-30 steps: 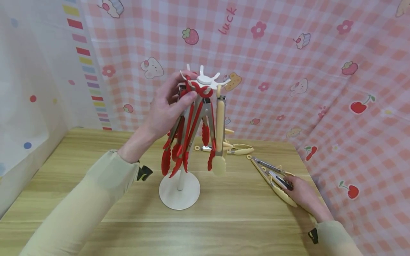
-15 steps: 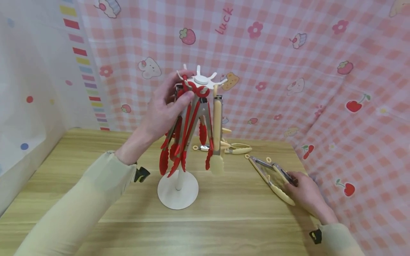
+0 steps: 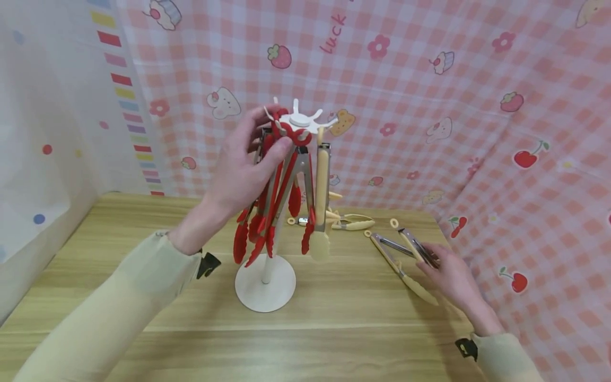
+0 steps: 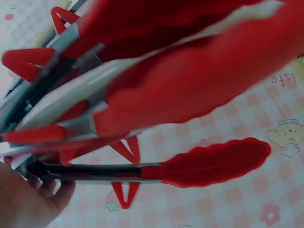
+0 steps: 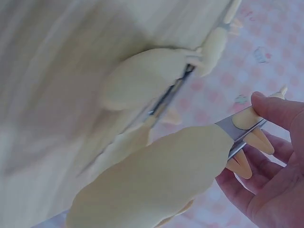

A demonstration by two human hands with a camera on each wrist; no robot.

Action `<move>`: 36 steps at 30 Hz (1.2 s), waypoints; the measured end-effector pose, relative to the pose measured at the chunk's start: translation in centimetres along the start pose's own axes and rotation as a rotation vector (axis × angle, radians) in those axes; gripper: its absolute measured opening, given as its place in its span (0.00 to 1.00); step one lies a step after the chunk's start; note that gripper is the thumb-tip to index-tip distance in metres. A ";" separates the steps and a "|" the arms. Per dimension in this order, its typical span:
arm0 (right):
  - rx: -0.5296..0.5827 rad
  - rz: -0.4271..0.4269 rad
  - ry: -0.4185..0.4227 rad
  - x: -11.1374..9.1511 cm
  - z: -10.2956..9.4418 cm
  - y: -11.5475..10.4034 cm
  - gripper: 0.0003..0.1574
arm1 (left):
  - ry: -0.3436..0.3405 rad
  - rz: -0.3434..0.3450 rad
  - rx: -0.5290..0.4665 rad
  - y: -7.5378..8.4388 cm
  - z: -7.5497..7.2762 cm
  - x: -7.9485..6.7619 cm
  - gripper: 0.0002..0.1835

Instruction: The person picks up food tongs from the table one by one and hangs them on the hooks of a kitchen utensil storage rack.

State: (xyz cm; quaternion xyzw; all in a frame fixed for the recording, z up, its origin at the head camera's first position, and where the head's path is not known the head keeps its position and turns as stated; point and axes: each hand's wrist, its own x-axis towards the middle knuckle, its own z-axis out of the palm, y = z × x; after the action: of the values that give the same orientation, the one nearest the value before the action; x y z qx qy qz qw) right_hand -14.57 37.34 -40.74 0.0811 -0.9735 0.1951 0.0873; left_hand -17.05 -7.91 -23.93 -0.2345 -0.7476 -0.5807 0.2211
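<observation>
My left hand [image 3: 238, 167] is at the top of a white hanging stand [image 3: 299, 120], thumb in front and fingers behind, gripping red-tipped tongs [image 3: 272, 212] near their rings. Several red tongs hang there, their scalloped heads filling the left wrist view. Beside them hangs a pair of cream tongs [image 3: 322, 185]. On the right, my right hand [image 3: 451, 276] pinches another pair of cream tongs [image 5: 156, 171] by the handle, thumb on one side and fingers on the other. Those tongs are closed together. A spread pair of cream tongs [image 3: 417, 289] lies on the table beside that hand.
More cream tongs [image 3: 355, 222] lie at the back of the wooden table [image 3: 334, 339], behind the stand. The stand's round white base [image 3: 265, 286] rests on the table. Pink checked cloth [image 3: 391, 106] hangs behind and on the right, with white cloth on the left.
My right hand has lifted its cream tongs away from the spread pair, their ring end moving farther back. The red tongs have shifted slightly left at my left hand, which stays at the stand's top.
</observation>
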 end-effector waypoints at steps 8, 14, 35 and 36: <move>0.005 -0.096 0.117 0.6 -0.4 -3.1 0.26 | 0.064 -0.143 0.060 2.2 0.7 0.1 0.32; 0.005 -0.149 0.168 1.0 -0.5 -5.1 0.28 | 0.123 -0.135 0.131 2.7 1.3 0.1 0.40; 0.065 -0.226 0.257 1.2 -0.1 -8.5 0.26 | 0.182 -0.090 0.271 3.4 1.2 1.3 0.33; 0.066 -0.229 0.262 1.2 -0.1 -8.7 0.26 | 0.171 -0.091 0.257 3.3 1.1 1.3 0.33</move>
State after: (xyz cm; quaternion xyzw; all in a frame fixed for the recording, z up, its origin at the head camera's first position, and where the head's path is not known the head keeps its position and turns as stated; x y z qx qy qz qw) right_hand -14.07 29.36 -37.20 0.1684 -0.9313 0.2246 0.2323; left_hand -16.14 -6.01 -20.83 -0.1201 -0.8039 -0.5077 0.2855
